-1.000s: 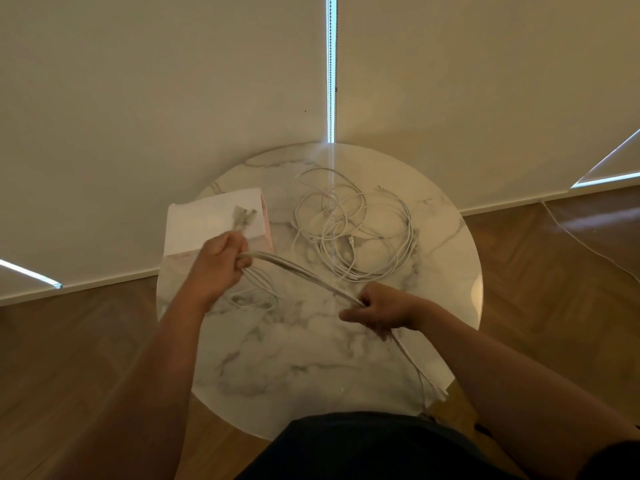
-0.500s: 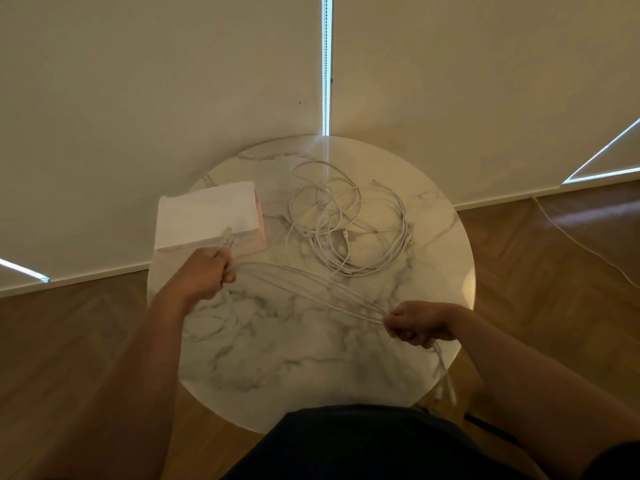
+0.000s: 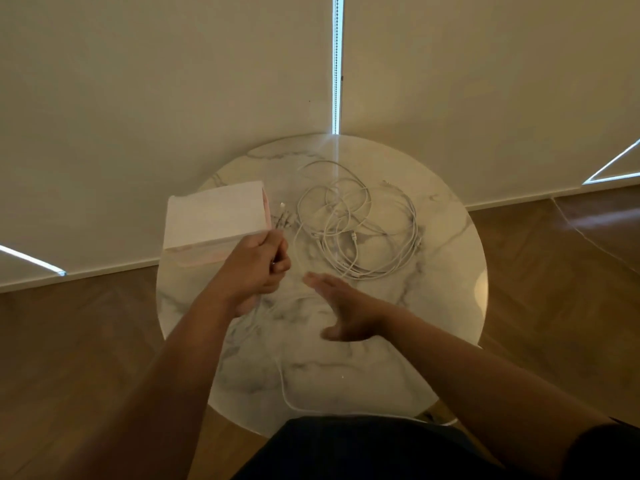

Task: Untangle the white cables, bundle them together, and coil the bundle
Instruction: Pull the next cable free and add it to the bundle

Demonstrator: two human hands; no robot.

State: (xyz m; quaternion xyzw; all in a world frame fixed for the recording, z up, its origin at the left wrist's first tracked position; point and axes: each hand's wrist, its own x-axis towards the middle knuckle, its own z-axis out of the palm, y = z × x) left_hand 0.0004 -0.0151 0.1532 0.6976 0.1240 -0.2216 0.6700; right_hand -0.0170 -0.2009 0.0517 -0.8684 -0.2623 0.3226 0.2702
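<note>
White cable ends (image 3: 280,220) are gripped in our left hand (image 3: 258,268) as an anchor; our right hand (image 3: 346,313), fingers straight, reaches empty.

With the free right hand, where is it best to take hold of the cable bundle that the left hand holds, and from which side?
Probably the cable bundle is best taken just below the left hand, where its strands leave the fist together before trailing to the near table edge. The open right hand lies to their right, so come from that side with a loose grip.
</note>
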